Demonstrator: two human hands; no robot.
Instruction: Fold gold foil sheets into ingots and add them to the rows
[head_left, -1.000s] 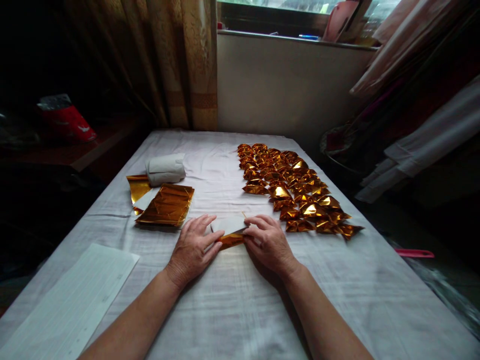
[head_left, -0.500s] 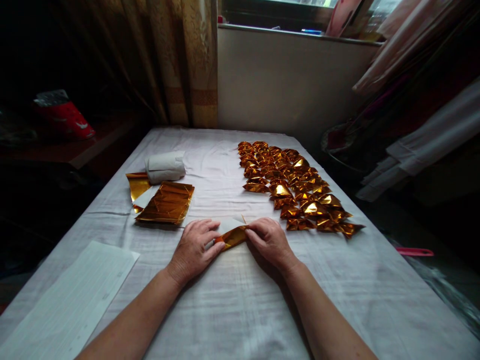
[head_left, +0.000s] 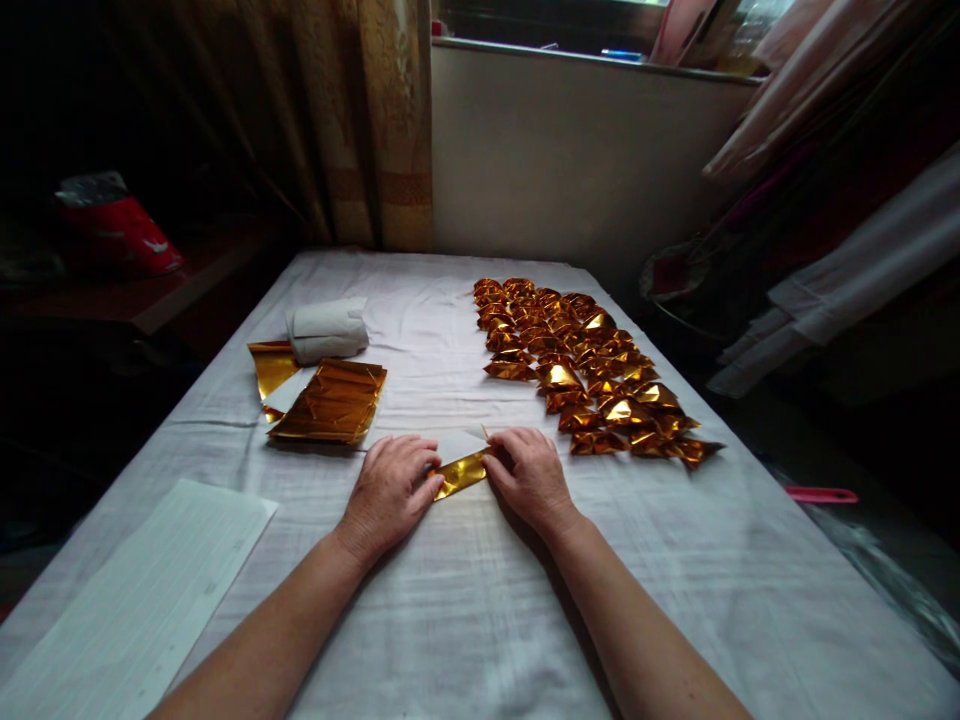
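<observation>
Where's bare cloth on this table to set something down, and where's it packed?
Free: the strip between the foil sheet stack and the folded gold pieces, and the near cloth around the forearms. Crowded: right side under the folded pieces, left by the white roll, near-left under the lined paper.

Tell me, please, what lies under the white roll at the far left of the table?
The white roll rests partly on a loose gold foil sheet and the white cloth. How far the sheet runs beneath is hidden.
</observation>
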